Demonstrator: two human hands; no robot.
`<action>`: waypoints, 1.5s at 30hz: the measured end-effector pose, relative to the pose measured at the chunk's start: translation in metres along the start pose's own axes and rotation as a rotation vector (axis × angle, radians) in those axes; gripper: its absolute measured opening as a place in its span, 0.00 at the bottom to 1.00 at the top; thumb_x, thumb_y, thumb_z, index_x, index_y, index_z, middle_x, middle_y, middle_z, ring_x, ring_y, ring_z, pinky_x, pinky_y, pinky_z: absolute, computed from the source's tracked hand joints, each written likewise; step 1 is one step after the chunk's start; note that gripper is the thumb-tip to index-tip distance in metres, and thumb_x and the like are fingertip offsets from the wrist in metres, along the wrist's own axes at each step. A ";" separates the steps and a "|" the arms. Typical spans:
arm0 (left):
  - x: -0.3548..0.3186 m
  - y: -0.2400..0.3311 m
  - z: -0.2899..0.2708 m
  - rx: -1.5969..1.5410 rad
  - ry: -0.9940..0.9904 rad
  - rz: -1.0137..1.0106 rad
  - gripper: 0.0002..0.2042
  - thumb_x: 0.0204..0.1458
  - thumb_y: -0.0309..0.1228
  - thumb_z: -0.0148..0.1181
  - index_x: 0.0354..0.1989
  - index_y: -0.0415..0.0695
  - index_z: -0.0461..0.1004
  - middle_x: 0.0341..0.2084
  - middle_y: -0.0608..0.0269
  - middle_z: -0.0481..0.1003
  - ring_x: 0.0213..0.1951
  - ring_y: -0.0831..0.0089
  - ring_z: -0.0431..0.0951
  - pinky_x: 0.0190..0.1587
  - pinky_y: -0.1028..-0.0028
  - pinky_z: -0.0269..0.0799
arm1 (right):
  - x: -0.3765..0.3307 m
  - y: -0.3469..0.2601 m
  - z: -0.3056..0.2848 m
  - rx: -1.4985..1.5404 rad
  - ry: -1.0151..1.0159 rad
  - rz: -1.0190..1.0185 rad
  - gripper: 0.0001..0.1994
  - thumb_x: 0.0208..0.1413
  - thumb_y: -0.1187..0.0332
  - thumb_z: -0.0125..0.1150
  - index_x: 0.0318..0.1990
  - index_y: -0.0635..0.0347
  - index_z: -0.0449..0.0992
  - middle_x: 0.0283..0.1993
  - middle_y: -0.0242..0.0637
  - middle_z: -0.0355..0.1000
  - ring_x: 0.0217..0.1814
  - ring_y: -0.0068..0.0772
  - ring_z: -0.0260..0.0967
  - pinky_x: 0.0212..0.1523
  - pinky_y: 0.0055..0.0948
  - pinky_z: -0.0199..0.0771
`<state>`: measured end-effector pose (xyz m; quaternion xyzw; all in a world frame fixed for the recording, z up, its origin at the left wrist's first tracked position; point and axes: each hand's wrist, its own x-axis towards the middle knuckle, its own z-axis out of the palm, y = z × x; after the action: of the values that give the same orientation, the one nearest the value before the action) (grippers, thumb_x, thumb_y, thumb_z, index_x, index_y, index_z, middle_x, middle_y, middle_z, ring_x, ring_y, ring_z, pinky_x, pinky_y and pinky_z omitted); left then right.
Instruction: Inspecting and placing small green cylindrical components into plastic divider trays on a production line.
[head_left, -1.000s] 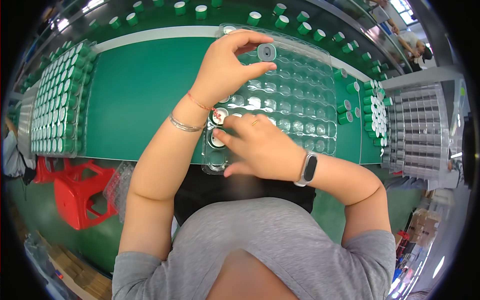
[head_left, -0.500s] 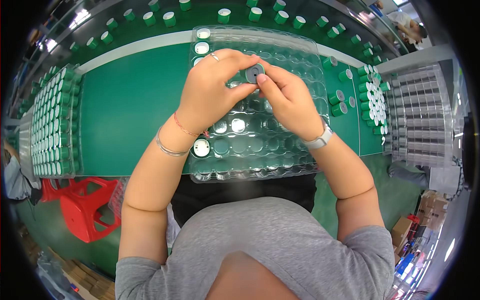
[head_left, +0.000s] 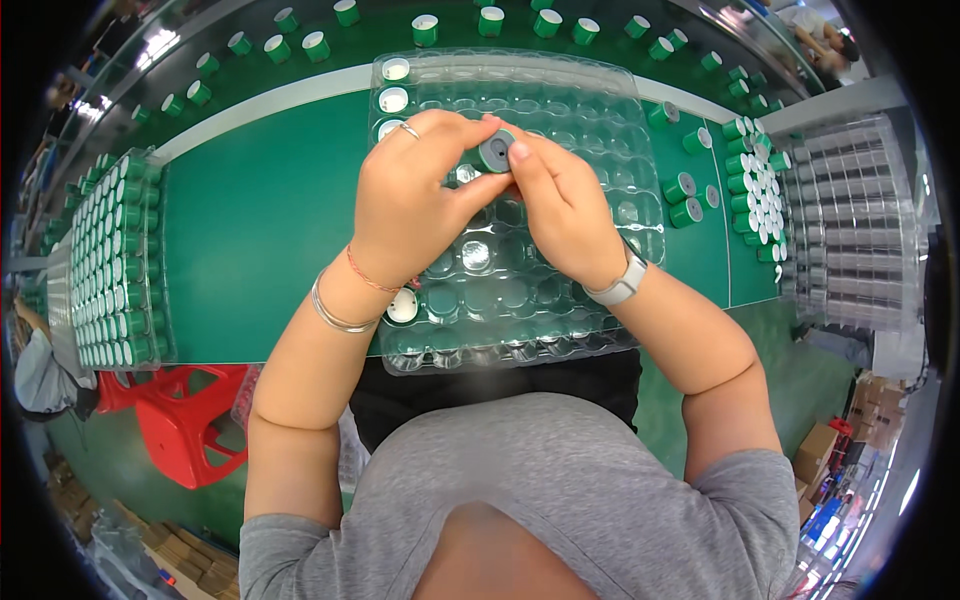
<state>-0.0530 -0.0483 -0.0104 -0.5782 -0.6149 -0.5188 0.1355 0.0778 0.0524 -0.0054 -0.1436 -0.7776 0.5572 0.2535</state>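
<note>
A small green cylinder with a dark grey end cap (head_left: 497, 152) is held above a clear plastic tray (head_left: 510, 345). My left hand (head_left: 412, 195) grips it from the left, thumb and fingers around its side. From the right, my right hand (head_left: 565, 205) pinches it, with the thumb against the grey end. That end is tilted up toward me. White-topped cylinders (head_left: 394, 100) sit in the tray's left column, partly behind my left hand. Another white-topped piece (head_left: 402, 306) lies beside my left wrist.
Several grey-ended green cylinders (head_left: 686, 212) stand right of the tray, before a cluster of white-topped ones (head_left: 765, 200). A filled tray (head_left: 125, 260) is at the left, stacked clear trays (head_left: 850, 220) at the right. More cylinders (head_left: 425, 30) line the far strip. A red stool (head_left: 180, 430) stands lower left.
Both hands have shifted slightly left with the cylinder, which now shows more of its green side. The cylinders on the far strip have moved left relative to the tray.
</note>
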 end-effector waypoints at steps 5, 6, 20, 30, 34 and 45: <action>0.000 0.003 0.000 0.052 -0.030 0.072 0.22 0.30 0.25 0.77 0.40 0.40 0.80 0.30 0.58 0.79 0.31 0.67 0.79 0.35 0.73 0.75 | 0.008 -0.005 -0.009 0.140 -0.070 0.305 0.22 0.70 0.58 0.40 0.56 0.67 0.73 0.40 0.30 0.73 0.38 0.17 0.66 0.39 0.20 0.68; -0.001 0.004 0.003 0.019 -0.013 0.086 0.21 0.32 0.27 0.76 0.40 0.42 0.80 0.31 0.59 0.79 0.33 0.66 0.79 0.35 0.73 0.75 | 0.009 -0.003 -0.008 0.207 -0.049 0.293 0.22 0.70 0.58 0.39 0.56 0.67 0.73 0.39 0.31 0.73 0.37 0.17 0.66 0.39 0.20 0.68; 0.007 0.000 -0.003 -0.149 -0.053 -0.046 0.20 0.35 0.25 0.73 0.42 0.43 0.81 0.35 0.59 0.80 0.38 0.64 0.80 0.40 0.72 0.76 | 0.003 0.011 -0.018 0.471 -0.150 0.177 0.24 0.70 0.61 0.39 0.64 0.71 0.63 0.43 0.33 0.70 0.39 0.24 0.64 0.43 0.26 0.67; 0.005 -0.001 -0.003 -0.163 -0.086 -0.113 0.20 0.37 0.24 0.72 0.43 0.44 0.80 0.37 0.58 0.79 0.38 0.64 0.80 0.41 0.72 0.76 | -0.002 0.006 -0.014 0.162 -0.107 0.019 0.22 0.69 0.65 0.44 0.66 0.67 0.62 0.46 0.33 0.70 0.42 0.21 0.66 0.47 0.24 0.68; 0.002 0.002 0.002 -0.059 -0.038 0.049 0.19 0.36 0.23 0.71 0.42 0.43 0.80 0.36 0.58 0.79 0.37 0.63 0.80 0.39 0.72 0.75 | 0.000 0.011 -0.006 0.136 -0.029 -0.016 0.21 0.70 0.65 0.43 0.65 0.66 0.64 0.46 0.31 0.70 0.41 0.19 0.65 0.46 0.22 0.68; 0.000 0.004 0.001 0.002 -0.019 -0.002 0.19 0.36 0.22 0.71 0.41 0.40 0.80 0.34 0.59 0.79 0.34 0.67 0.78 0.36 0.74 0.74 | 0.001 0.011 0.000 0.071 -0.025 -0.013 0.21 0.71 0.63 0.41 0.64 0.65 0.65 0.47 0.33 0.71 0.43 0.19 0.67 0.46 0.22 0.71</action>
<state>-0.0492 -0.0481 -0.0091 -0.5824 -0.6174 -0.5126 0.1298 0.0760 0.0569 -0.0154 -0.1223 -0.7614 0.5845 0.2522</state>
